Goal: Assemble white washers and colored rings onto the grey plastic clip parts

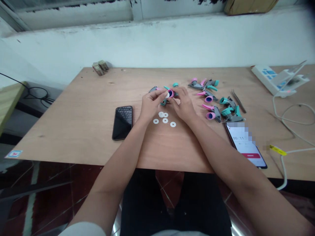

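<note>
Both hands meet over the middle of the wooden table (81, 127). My left hand (150, 106) pinches a small white washer against the pink cap piece (170, 93). My right hand (182, 104) grips that pink piece from the right, fingers curled round it. Several white washers (164, 119) lie on the table just below the hands. A few teal and grey parts (175, 85) lie just beyond the fingers.
A pile of pink, teal and grey parts (216, 105) and tweezers (238, 101) lie to the right. A dark phone (122, 122) lies left of the hands, a lit phone (246, 144) right. A power strip (273, 80) and white cables (292, 124) occupy the far right.
</note>
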`<state>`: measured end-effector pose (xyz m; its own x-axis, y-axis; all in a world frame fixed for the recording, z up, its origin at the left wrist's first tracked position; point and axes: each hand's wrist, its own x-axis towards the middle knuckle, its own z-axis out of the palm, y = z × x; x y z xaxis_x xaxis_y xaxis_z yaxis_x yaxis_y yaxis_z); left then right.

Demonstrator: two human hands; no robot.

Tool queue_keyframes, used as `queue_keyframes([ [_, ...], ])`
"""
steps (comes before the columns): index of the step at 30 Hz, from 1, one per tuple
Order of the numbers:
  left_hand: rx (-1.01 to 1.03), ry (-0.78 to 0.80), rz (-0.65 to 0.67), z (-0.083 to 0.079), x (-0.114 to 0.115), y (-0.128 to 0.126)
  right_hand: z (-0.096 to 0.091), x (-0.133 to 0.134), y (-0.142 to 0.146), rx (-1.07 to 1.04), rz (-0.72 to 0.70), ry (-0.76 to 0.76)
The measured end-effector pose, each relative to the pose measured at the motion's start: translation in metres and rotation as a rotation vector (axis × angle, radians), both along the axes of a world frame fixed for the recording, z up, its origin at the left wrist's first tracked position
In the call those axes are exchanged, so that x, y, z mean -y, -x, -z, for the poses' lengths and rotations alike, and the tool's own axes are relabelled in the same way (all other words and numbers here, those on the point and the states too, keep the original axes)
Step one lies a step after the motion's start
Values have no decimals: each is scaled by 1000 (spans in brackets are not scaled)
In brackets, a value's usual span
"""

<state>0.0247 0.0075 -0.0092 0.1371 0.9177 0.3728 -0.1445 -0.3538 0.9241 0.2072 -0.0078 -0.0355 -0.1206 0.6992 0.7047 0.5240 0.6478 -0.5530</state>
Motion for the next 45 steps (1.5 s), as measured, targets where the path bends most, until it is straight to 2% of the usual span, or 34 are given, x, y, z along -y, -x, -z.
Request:
queue_keyframes([
  [5, -162, -111, -141, 1, 2, -1, -1, 0, 2, 0, -88, -11],
  [10, -221, -136, -240, 0, 5, -4, -1, 1, 3, -7, -83, 7],
  [14, -340, -220, -306, -2, 7, -4, 1, -1, 2, -31, -83, -10],
  [18, -418, -273, -297, -3, 9, -2, 0, 0, 0, -29, -68, -15],
  [24, -446, -246, -277, -8, 13, 0, -4, 3, -1, 73, 14, 63],
  [35, -434, -166, -238, 0, 8, -4, -4, 4, 3, 119, -25, 63],
  [37, -385, -144, -231, 0, 9, -6, -5, 5, 6, 103, 19, 53],
  [40, -331, -121, -257, -1, 10, -7, -6, 3, 8, 82, 168, 62],
  [43, -388, -124, -314, 0, 9, -5, -2, -2, 1, 58, 357, 97],
  [45, -440, -135, -303, 3, 8, -4, 4, -6, -7, 64, 419, 127],
])
